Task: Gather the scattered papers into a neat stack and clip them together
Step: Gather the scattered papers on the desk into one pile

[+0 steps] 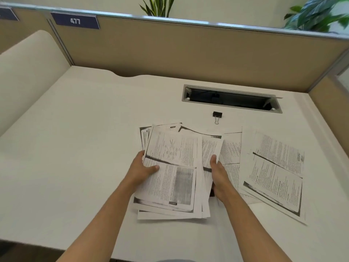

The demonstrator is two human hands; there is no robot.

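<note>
Left hand: the left hand (141,170) gripped the left edge of the loose stack (170,173), thumb pressed on top of the top sheet, fingers hidden underneath.
Right hand: the right hand (220,178) clasped the stack's right edge, thumb on the paper, fingers tucked out of sight below.
Stack: ragged, sheets fanned out of line, corners poking out at the far and near ends, held at the middle of the white desk (75,148).
Loose sheets: more printed pages (272,173) lay flat just to the right, overlapping one another.
Binder clip: the black binder clip (217,116) sat on the desk beyond the papers, apart from them, near the cable slot (232,99).
</note>
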